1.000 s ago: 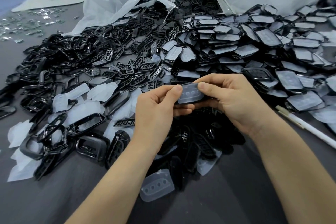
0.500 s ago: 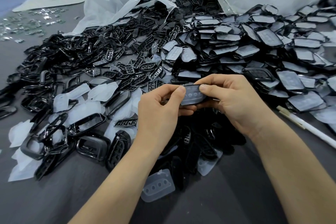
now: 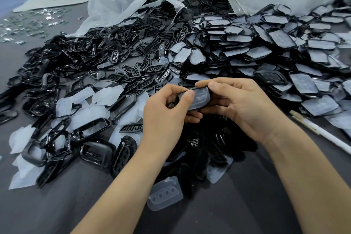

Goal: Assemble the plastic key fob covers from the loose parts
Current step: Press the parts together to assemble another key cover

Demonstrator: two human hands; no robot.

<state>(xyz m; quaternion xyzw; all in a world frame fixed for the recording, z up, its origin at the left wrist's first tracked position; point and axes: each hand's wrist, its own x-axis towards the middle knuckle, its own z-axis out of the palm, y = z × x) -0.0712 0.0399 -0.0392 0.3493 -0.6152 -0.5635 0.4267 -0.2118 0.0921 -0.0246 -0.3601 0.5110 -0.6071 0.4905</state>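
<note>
1. Here, the left hand [image 3: 165,114] pinches a black plastic key fob frame with a translucent button pad [image 3: 200,99], thumb pressing the pad's left end
2. The right hand [image 3: 243,106] grips its right end
3. Both hold it just above the heap of loose black parts [image 3: 201,144]

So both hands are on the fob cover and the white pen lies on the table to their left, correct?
Not quite. The left hand and right hand do both hold the fob cover, but the white pen lies on the table to their right, past the right wrist, not their left. The head view shows it.
</note>
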